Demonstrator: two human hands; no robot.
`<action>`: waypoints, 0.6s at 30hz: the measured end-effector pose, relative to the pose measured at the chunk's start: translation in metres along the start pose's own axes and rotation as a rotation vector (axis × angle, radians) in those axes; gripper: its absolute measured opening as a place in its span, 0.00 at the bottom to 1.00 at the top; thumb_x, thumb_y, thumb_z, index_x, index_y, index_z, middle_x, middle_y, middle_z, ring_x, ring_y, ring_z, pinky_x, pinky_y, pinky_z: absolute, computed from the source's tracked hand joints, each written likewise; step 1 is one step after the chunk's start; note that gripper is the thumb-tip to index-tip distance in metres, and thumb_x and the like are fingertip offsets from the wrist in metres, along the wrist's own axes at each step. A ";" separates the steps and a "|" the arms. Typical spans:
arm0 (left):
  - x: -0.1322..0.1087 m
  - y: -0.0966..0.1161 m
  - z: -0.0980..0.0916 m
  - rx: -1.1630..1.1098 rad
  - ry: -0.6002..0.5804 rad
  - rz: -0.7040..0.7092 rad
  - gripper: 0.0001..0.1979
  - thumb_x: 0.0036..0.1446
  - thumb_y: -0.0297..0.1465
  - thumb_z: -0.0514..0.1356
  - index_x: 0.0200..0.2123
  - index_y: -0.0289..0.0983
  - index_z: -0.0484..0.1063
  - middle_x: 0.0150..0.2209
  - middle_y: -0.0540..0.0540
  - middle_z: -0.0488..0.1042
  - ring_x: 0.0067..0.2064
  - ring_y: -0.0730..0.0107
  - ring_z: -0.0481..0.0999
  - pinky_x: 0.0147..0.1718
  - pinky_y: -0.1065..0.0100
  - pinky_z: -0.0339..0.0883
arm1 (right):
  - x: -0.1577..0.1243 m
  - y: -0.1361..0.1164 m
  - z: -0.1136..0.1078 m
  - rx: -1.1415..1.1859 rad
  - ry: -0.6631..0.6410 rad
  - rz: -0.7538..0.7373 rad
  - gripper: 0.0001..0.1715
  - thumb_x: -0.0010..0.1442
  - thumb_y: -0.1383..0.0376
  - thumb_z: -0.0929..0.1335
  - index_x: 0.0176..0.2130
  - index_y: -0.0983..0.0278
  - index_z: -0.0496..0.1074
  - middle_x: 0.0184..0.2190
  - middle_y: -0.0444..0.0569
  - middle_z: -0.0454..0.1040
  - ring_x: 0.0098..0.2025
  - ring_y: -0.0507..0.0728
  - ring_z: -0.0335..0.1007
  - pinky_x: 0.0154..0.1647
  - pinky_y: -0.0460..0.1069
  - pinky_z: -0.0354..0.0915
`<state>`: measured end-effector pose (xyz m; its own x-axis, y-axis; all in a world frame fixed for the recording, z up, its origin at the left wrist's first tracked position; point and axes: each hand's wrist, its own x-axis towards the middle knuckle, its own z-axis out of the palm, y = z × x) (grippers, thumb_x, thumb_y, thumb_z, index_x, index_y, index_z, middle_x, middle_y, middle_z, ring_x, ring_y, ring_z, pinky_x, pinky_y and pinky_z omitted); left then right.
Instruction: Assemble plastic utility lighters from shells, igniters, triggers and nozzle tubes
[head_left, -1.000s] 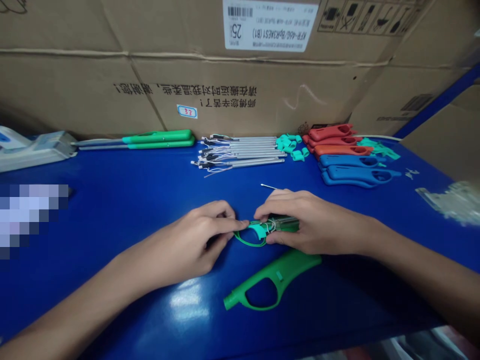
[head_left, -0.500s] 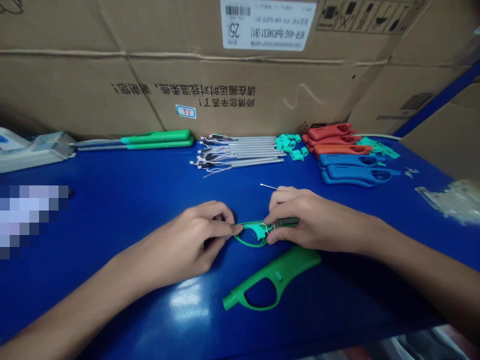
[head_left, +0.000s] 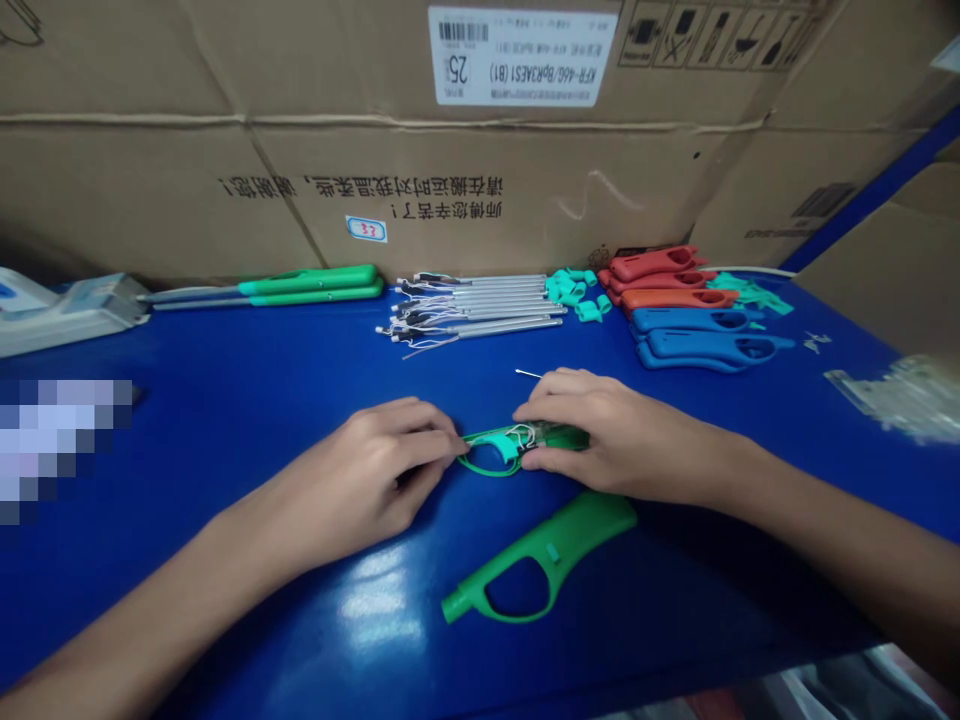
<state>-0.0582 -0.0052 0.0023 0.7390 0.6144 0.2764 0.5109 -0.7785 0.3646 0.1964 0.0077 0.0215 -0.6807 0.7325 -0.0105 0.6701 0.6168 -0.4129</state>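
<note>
The head view is filled mostly by a glossy blue worktop [head_left: 247, 360], with a large brown cardboard carton [head_left: 150, 170] standing along its far edge. The person's left hand [head_left: 397, 460] and right hand [head_left: 600, 425] meet near the middle. A heap of clear plastic pieces [head_left: 900, 400] lies at the far right. Two long wands with green plastic handles [head_left: 315, 282] lie at the back left, and a bundle of slim silver metal rods with wires [head_left: 502, 300] near the back centre. A green plastic handle shell with an oval loop [head_left: 581, 535] rests alone on the near side of the hands. The held green plastic shell [head_left: 495, 474] is between the hands: the left fingers are pinched together on its narrow looped end, while the right fingers and thumb are clamped around its handle part. Behind the right hand lie blue plastic shells [head_left: 716, 345], an orange one and red ones, beside small teal plastic rings [head_left: 592, 310]. Inside the held shell sit a curved teal plastic trigger [head_left: 506, 448] and, against the right fingertips, thin white wires [head_left: 523, 435].
</note>
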 end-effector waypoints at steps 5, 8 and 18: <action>0.001 -0.001 0.001 -0.003 -0.003 -0.020 0.09 0.65 0.27 0.54 0.42 0.36 0.75 0.40 0.45 0.76 0.41 0.69 0.76 0.40 0.69 0.71 | -0.002 0.001 -0.001 0.003 0.023 -0.020 0.18 0.60 0.61 0.72 0.48 0.66 0.75 0.44 0.52 0.75 0.51 0.62 0.69 0.52 0.56 0.64; 0.001 -0.001 0.001 -0.008 -0.019 -0.043 0.10 0.66 0.27 0.54 0.44 0.37 0.75 0.40 0.45 0.76 0.40 0.68 0.76 0.40 0.67 0.71 | -0.002 0.002 0.000 0.001 0.024 -0.029 0.16 0.61 0.61 0.72 0.47 0.66 0.75 0.45 0.52 0.75 0.51 0.62 0.69 0.52 0.55 0.64; 0.000 -0.001 0.001 -0.010 -0.017 -0.032 0.11 0.66 0.27 0.54 0.44 0.38 0.76 0.42 0.45 0.75 0.41 0.70 0.76 0.41 0.69 0.70 | -0.002 0.000 0.004 0.024 0.041 -0.115 0.15 0.62 0.62 0.70 0.49 0.65 0.75 0.45 0.52 0.73 0.49 0.60 0.67 0.53 0.56 0.64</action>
<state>-0.0585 -0.0045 0.0014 0.7296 0.6366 0.2497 0.5299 -0.7571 0.3820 0.1964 0.0053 0.0177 -0.7395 0.6690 0.0750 0.5808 0.6903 -0.4313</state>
